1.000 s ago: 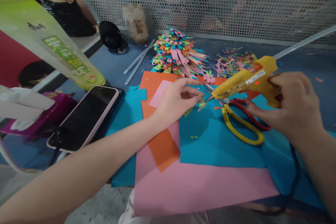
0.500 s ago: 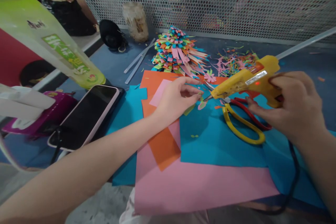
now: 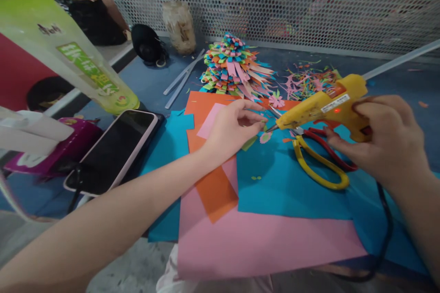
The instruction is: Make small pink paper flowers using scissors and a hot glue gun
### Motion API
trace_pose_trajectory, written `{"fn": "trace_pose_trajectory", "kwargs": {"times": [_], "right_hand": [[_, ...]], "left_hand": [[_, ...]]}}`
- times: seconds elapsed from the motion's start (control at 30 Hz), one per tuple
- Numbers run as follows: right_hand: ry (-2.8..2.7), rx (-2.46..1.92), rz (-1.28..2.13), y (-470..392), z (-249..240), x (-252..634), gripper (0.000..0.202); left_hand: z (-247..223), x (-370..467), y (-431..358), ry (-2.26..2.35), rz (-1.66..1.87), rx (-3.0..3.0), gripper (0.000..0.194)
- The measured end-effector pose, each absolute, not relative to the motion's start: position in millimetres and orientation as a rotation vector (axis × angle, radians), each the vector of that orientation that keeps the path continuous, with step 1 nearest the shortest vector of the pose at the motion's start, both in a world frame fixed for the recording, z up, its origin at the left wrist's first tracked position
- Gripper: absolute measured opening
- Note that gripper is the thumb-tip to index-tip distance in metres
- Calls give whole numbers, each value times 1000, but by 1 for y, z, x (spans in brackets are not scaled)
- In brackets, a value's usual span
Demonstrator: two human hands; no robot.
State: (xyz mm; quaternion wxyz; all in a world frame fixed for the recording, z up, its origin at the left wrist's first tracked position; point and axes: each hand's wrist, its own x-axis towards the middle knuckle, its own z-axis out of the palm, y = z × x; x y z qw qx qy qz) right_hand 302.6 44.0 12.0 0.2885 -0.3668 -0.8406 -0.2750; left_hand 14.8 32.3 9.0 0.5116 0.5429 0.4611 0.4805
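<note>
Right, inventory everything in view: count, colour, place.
Plastic glue gun: one, yellow, right hand
Metal scissors: one, red-yellow handles, below gun
Fringed paper cone: one, multicoloured, middle
Tangled paper shreds: many, multicoloured, right
Flat paper sheets: several, multicoloured, front
Loose glue sticks: two, translucent, beside cone
Flat phone: one, black, left
Plastic bottle: one, green, left
Plastic box: one, purple, left
Cylindrical jar: one, beige, back
Round object: one, black, back
Perforated metal screen: one, grey, rear
Left hand: one, bare, near gun
Right hand: one, bare, on gun

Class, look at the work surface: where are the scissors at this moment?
In the head view, the scissors lie right of centre on the blue paper, just below the glue gun in the right hand.
</note>
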Motion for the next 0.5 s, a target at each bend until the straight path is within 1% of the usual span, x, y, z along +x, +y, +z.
{"fn": "trace_pose_trajectory", "kwargs": {"times": [0.33,0.5], "right_hand": [[-2246,-955,-725,43,15,300,35],[-2237,-968,-713,43,14,301,38]], "left_hand": [[5,14,35,1086,1177,1311,26],[3,13,35,1059,1195,1319,26]]}}
